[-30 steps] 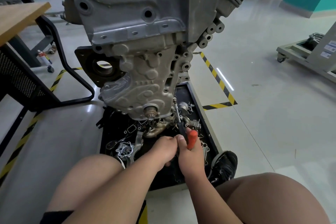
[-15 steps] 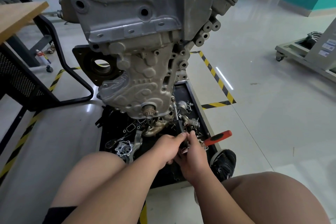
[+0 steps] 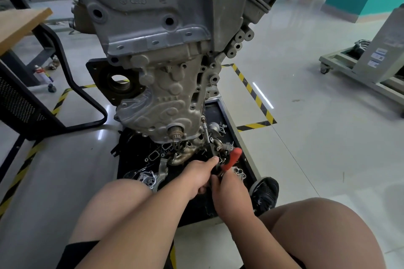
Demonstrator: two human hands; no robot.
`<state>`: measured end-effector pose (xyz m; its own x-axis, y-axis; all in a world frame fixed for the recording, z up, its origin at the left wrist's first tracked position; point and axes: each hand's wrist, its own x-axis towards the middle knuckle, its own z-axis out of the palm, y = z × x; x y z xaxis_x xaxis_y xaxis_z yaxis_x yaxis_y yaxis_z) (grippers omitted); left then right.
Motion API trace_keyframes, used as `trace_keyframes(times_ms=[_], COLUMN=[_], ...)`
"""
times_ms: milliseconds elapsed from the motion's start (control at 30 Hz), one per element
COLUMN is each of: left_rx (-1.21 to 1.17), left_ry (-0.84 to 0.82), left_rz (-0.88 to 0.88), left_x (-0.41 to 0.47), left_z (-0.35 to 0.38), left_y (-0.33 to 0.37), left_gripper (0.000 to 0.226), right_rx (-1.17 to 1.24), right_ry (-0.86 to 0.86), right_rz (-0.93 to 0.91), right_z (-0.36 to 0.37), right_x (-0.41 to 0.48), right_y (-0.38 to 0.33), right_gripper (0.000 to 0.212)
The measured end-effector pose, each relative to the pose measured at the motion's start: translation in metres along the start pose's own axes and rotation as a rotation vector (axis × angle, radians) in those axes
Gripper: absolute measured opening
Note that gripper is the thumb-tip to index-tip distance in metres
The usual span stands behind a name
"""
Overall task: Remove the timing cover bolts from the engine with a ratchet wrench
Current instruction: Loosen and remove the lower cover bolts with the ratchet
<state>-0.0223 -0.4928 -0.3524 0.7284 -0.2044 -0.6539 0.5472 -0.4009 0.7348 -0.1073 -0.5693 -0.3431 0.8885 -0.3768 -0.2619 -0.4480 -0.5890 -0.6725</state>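
a large grey cast-metal engine (image 3: pixel 157 50) hangs upright over a shallow black tray with a pale metal rim (image 3: pixel 229 116), which sits on the glossy pale floor. its ribbed, silver-grey timing cover (image 3: pixel 166 107) faces the camera, low on the block, with the splined shaft stub (image 3: pixel 176 133) poking out near its bottom edge. the ratchet wrench with the orange-red handle (image 3: pixel 231 158) is below and to the right of the cover, above the tray. a thin steel extension bar (image 3: pixel 206 135) runs from it up to the cover's lower right edge, though the bolt there is too small to make out. the left hand (image 3: pixel 196 174) is curled around the wrench's head end, one finger stretched towards the bar. the right hand (image 3: pixel 229 192) is wrapped round the lower part of the handle, whose orange tip sticks out above it. loose silver engine parts (image 3: pixel 150 179) lie in the tray. a black shoe (image 3: pixel 265 192) rests beside the tray's near right corner, and yellow-and-black floor tape (image 3: pixel 251 91) runs behind it.
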Motion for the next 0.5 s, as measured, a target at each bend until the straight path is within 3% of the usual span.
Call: trace_keyframes(times_ms=[67,233,400,500], left_rx=[0.025,0.022,0.037,0.050], left_ry=[0.013,-0.020,-0.014,0.033], left_rz=[0.000,0.023,0.046,0.084], left_x=[0.000,0.004,0.008,0.010], left_z=[-0.001,-0.001,0.001,-0.001], left_y=[-0.001,-0.005,-0.005,-0.005], left_gripper=[0.038,0.040,0.039,0.036], right_rx=[0.054,0.533,0.664,0.868], right_ry=[0.002,0.024,0.037,-0.014], right_rz=[-0.010,0.169,0.240,0.325], right_z=[0.006,0.015,0.018,0.012], right_x=[0.000,0.004,0.007,0.007], right_y=[-0.002,-0.005,-0.002,-0.002], right_gripper=[0.020,0.027,0.030,0.030])
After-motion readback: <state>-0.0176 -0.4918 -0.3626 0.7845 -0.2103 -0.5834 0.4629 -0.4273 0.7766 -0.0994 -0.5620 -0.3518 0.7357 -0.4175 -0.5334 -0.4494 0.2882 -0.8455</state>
